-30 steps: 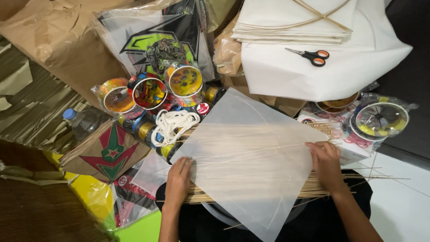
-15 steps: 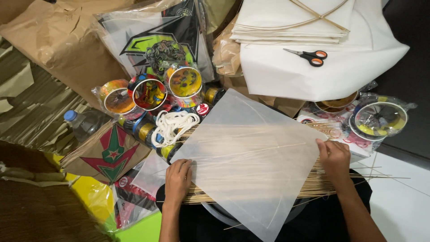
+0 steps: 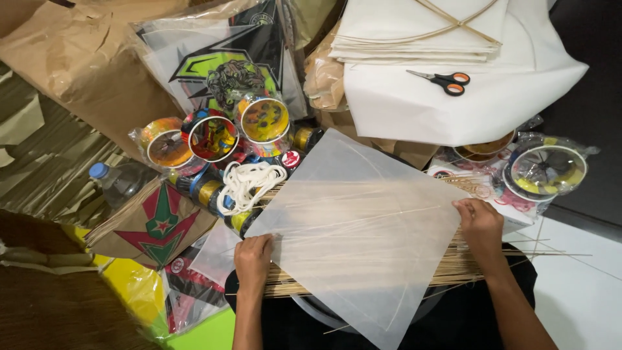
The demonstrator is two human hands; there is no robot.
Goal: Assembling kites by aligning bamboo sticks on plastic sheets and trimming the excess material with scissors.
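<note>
**Both hands flat on translucent kite sheet**

Left hand [image 3: 254, 257] is pressing flat, fingers together, on the translucent kite sheet [image 3: 359, 227] at its left corner. Right hand [image 3: 478, 223] is resting on its right corner, fingers curled at the edge. Sheet is lying over a bundle of bamboo sticks [image 3: 453, 267]. Above the sheet: white string coil [image 3: 251, 183], string spools [image 3: 210, 137], orange-handled scissors [image 3: 444, 80] on white paper [image 3: 453, 107].

Thin translucent paper sheet [image 3: 363, 240], matt
</note>
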